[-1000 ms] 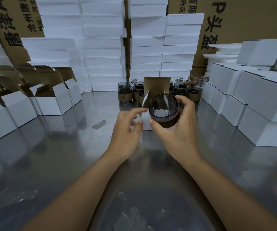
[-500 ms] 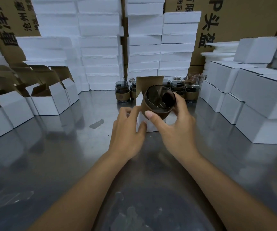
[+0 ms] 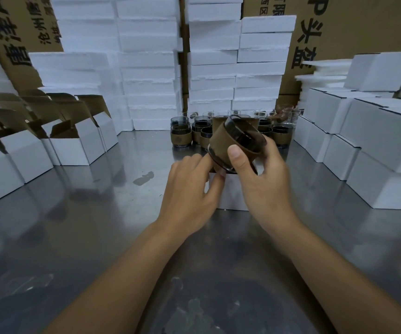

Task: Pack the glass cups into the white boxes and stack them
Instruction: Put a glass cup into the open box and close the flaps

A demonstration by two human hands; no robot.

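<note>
Both hands are met at the middle of the steel table (image 3: 93,237). The glass cup (image 3: 233,143) is held in the right hand (image 3: 267,189), with the thumb laid on its brown sleeve and the fingers wrapped round the far side. The cup is tilted, base down and to the left, mouth up and to the right, and is poised just above the open top of the white box (image 3: 233,196). That box is steadied by the left hand (image 3: 189,194): its fingers are curled over the near-left top edge and the thumb is set against the near wall.

More glass cups (image 3: 181,135) are grouped at the far side of the table, in front of stacked foam slabs (image 3: 151,68). Open boxes (image 3: 76,145) are lined up on the left, and closed boxes (image 3: 382,145) are stacked on the right.

The cup is judged to be stiff, fairly light and breakable, and its bare glass is likely slippery. Hold is best taken on the sleeve, where grip is surer, rather than on the thin rim. The cup should be turned upright and lowered gently so that the base is not knocked on the box wall. The box itself is thin card and can be expected to flex if squeezed.
</note>
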